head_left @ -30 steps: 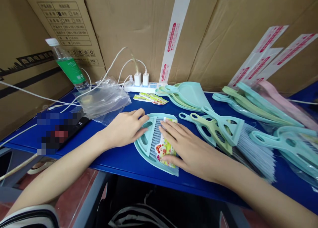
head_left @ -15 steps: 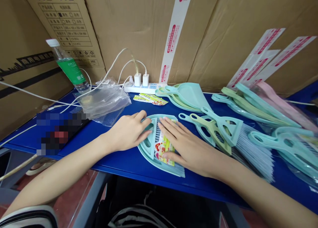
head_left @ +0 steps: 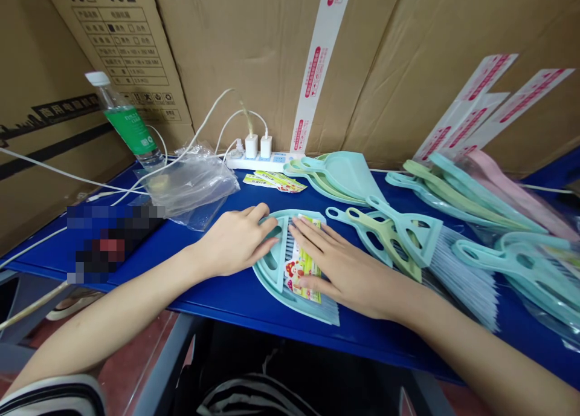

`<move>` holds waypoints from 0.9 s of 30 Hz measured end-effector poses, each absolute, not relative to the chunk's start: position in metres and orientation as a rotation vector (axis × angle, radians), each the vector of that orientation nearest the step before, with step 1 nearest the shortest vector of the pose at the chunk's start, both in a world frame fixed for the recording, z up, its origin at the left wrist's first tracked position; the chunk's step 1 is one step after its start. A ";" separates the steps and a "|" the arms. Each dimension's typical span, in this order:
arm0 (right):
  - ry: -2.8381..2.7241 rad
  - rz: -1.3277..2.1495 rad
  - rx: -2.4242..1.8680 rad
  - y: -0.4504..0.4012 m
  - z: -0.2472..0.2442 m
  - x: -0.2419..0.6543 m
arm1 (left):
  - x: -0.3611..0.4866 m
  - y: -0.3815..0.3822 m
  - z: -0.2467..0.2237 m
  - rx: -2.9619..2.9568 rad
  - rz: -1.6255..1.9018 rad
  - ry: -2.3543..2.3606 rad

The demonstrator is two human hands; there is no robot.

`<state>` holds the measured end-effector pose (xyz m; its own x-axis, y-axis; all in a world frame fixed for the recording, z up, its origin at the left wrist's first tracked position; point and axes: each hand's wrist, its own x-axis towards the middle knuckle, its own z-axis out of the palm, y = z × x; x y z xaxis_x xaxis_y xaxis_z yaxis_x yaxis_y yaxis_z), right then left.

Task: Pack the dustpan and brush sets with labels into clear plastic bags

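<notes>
A teal dustpan (head_left: 272,290) lies on the blue table with a small teal brush (head_left: 277,256) inside it. On the brush's bristles rests a yellow and white printed packet (head_left: 296,271). My right hand (head_left: 339,265) lies over the packet's right side, fingers stretched out and pointing up and left. At the dustpan's left edge is my left hand (head_left: 238,237), its thumb and fingers apart around the brush's handle end. Whether the left fingers press on the handle is hard to tell.
Loose brushes (head_left: 419,240) and stacked dustpans (head_left: 348,174) lie to the right, with bagged sets (head_left: 521,262) beyond. Yellow packets (head_left: 276,181), a power strip (head_left: 272,160), a plastic bag (head_left: 190,180) and a bottle (head_left: 129,126) stand or lie behind. Cardboard (head_left: 244,47) rises at the back.
The dustpan, brush and packet have shifted very slightly to the right. Both hands keep nearly the same pose.
</notes>
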<state>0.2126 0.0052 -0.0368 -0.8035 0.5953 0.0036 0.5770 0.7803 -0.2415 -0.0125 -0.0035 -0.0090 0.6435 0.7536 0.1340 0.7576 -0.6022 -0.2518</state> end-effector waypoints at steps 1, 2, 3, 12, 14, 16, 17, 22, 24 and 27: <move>-2.883 0.335 -0.955 0.005 -0.036 0.213 | -0.013 -0.003 -0.009 -2.577 -0.023 -1.214; -2.876 0.313 -0.960 0.006 -0.036 0.214 | -0.013 -0.003 -0.009 -2.572 -0.025 -1.210; -2.870 0.287 -0.969 0.006 -0.035 0.215 | -0.013 -0.003 -0.009 -2.569 -0.025 -1.208; -2.857 0.179 -1.038 0.011 -0.035 0.224 | -0.014 -0.003 -0.009 -2.567 -0.045 -1.185; -2.865 0.182 -1.044 0.011 -0.036 0.224 | -0.015 -0.003 -0.009 -2.561 -0.048 -1.178; -2.867 0.174 -1.043 0.011 -0.036 0.223 | -0.015 -0.003 -0.010 -2.554 -0.047 -1.177; -2.868 0.169 -1.045 0.010 -0.035 0.223 | -0.015 -0.003 -0.010 -2.554 -0.045 -1.178; -2.887 0.189 -1.094 0.010 -0.033 0.220 | -0.014 -0.002 -0.010 -2.558 -0.033 -1.183; -2.893 0.188 -1.094 0.010 -0.032 0.220 | -0.014 -0.003 -0.010 -2.557 -0.028 -1.188; -2.889 0.179 -1.090 0.010 -0.032 0.220 | -0.014 -0.003 -0.010 -2.564 -0.026 -1.199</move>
<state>0.2198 0.0097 -0.0320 -0.7507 0.6607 0.0044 0.6550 0.7451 -0.1254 -0.0142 -0.0028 -0.0096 0.6495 0.7463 0.1458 0.7519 -0.6017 -0.2694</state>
